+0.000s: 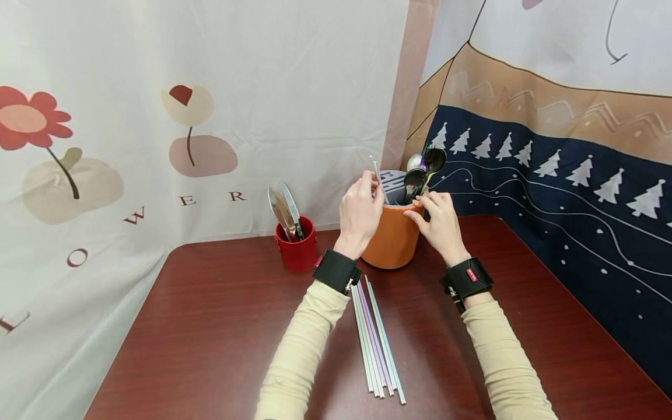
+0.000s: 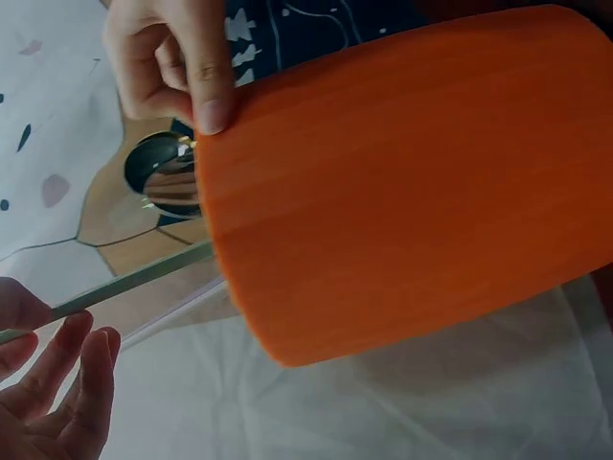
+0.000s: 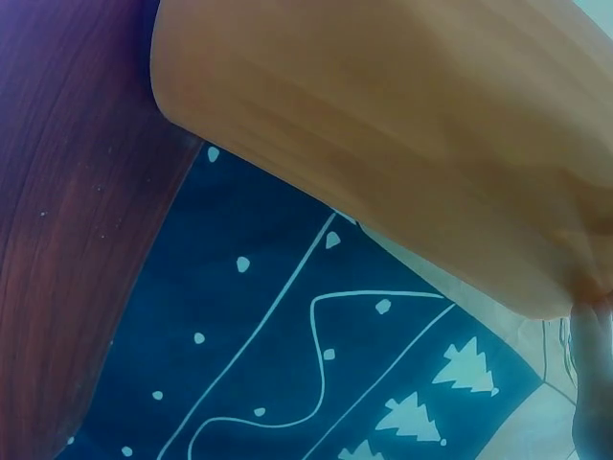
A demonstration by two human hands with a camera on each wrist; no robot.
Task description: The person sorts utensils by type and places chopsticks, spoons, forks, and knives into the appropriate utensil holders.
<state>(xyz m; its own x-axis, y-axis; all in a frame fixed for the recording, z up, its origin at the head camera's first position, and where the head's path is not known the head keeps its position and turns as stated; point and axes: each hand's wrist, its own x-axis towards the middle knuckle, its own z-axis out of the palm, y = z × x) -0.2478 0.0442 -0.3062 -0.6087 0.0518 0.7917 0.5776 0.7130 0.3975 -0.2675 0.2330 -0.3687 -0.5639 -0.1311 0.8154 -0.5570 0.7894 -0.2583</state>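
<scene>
An orange utensil holder (image 1: 391, 242) stands at the back of the table, with black spoons (image 1: 415, 178) leaning out on its right side and a grey slotted insert (image 1: 392, 181) inside. My left hand (image 1: 361, 207) pinches a pale green chopstick (image 2: 144, 280) between thumb and fingers, its lower end behind the holder's rim. Beside it a second, whitish chopstick (image 2: 177, 311) slants from the holder. My right hand (image 1: 440, 224) grips the rim on the right, the thumb (image 2: 213, 110) pressed on the outer wall. Several pastel chopsticks (image 1: 375, 344) lie on the table between my forearms.
A red cup (image 1: 296, 255) holding several knives (image 1: 290, 204) stands left of the holder. Behind the table (image 1: 220, 326) hangs a pale printed cloth (image 1: 294, 105), and a dark blue cloth (image 1: 572, 216) with white trees covers the right side.
</scene>
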